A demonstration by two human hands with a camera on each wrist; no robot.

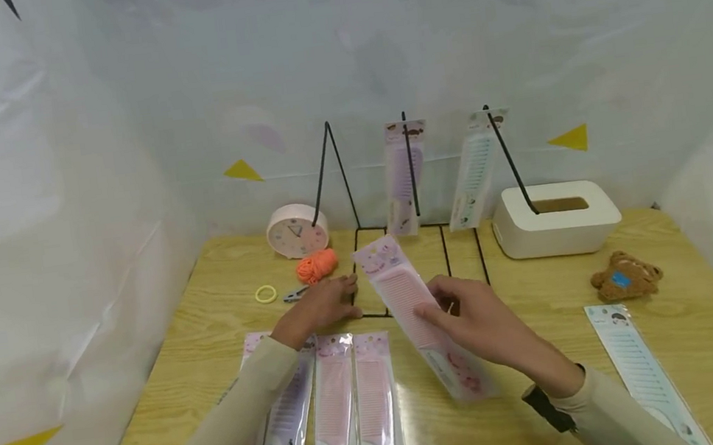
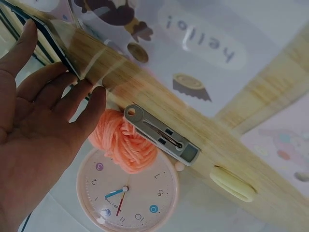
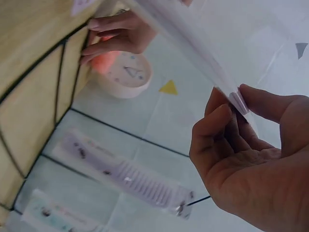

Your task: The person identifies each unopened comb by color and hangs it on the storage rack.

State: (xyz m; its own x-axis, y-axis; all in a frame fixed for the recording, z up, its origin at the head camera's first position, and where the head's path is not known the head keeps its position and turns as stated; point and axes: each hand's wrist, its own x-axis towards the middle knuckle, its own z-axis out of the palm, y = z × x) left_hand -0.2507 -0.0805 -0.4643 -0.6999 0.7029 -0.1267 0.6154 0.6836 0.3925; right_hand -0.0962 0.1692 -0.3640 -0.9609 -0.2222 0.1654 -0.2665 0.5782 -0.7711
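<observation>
My right hand (image 1: 485, 318) pinches a packaged pink comb (image 1: 406, 298) by its side edge, thumb on the front. The pack tilts above the table, its header toward the black wire rack (image 1: 412, 171). My left hand (image 1: 321, 306) touches the front left of the rack's base; in the left wrist view its thumb and fingers reach the dark wire, fingers mostly straight. On the rack hang a packaged purple comb (image 1: 396, 180) and a packaged teal comb (image 1: 472, 175). Under my left forearm lie more packs, including a purple comb (image 1: 281, 425) and a pink comb (image 1: 374, 398).
Left of the rack are a pink clock (image 1: 296, 230), orange yarn (image 1: 316, 266), a grey clip (image 2: 161, 135) and a yellow ring (image 1: 266, 294). To the right stand a white tissue box (image 1: 552, 235), a brown plush bear (image 1: 626, 275) and another teal comb pack (image 1: 641, 366).
</observation>
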